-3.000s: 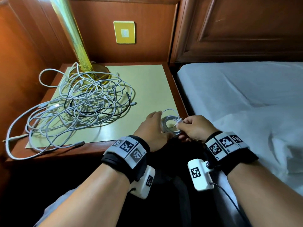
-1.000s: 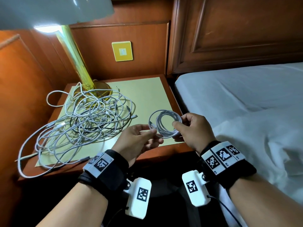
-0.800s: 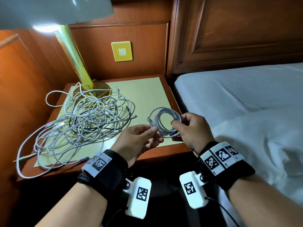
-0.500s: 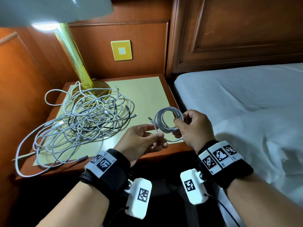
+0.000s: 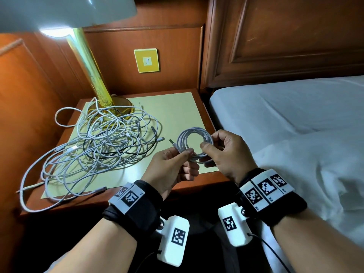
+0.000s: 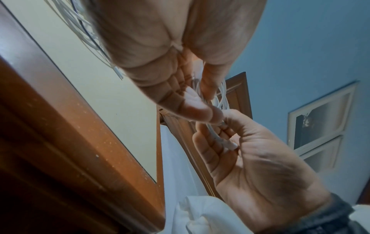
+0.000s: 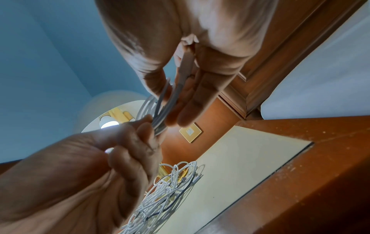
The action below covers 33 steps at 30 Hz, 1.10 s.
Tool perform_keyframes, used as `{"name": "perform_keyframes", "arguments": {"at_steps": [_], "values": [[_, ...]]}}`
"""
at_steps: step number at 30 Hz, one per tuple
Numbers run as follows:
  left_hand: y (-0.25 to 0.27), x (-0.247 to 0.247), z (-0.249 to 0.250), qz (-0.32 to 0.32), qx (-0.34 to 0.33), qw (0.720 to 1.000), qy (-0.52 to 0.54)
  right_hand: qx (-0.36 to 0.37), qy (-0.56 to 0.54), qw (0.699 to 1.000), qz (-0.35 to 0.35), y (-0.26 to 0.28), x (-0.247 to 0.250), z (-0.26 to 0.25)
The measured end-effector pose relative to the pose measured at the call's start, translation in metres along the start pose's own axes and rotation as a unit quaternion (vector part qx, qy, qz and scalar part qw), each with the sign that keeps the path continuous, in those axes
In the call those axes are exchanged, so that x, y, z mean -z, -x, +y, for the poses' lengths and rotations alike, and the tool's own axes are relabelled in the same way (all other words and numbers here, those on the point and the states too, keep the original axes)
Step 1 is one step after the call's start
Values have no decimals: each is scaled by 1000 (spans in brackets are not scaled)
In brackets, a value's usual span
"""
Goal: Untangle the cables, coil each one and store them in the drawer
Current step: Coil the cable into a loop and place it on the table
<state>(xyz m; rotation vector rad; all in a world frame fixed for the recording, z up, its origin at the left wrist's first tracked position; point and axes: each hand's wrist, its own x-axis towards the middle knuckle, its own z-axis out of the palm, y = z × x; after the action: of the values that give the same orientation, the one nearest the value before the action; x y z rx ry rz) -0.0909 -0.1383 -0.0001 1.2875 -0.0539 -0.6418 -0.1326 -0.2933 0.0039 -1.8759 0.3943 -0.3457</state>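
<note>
A white cable wound into a small coil hangs in the air above the nightstand's front right corner. My left hand pinches the coil's lower left strands, just below a plug end that sticks out. My right hand grips the coil's right side, thumb in front and fingers behind. In the left wrist view a white connector lies across my right hand's fingers. A big tangle of white cables with one dark cable lies on the nightstand's left half. No drawer shows in any view.
The wooden nightstand carries a pale yellow mat, and a lamp with a yellow base stands at its back left among the cables. A bed with white sheets is close on the right. Wood panelling rises behind.
Both hands have lifted the coil from the nightstand's front edge. In the last second my left hand has closed its thumb and fingers onto the coil's lower left strands.
</note>
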Motion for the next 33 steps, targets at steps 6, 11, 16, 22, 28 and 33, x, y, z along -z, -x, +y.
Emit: {"name": "perform_keyframes", "arguments": {"at_steps": [6, 11, 16, 22, 28, 33], "values": [[-1, -2, 2, 10, -26, 999, 22, -69, -103, 989, -86, 1, 9, -9], [-2, 2, 8, 24, -30, 998, 50, -156, -272, 939, -139, 0, 12, -8], [1, 1, 7, 7, -43, 998, 54, -169, -287, 940, -69, 1, 3, -10], [4, -5, 6, -25, -52, 998, 33, -181, -300, 936, -29, 1, -1, -2], [5, -4, 3, -15, -26, 999, 28, -195, -299, 929, -98, 1, 5, -6], [0, -2, -1, 13, -5, 999, 33, -192, -335, 909, -156, 3, 7, -6]]}}
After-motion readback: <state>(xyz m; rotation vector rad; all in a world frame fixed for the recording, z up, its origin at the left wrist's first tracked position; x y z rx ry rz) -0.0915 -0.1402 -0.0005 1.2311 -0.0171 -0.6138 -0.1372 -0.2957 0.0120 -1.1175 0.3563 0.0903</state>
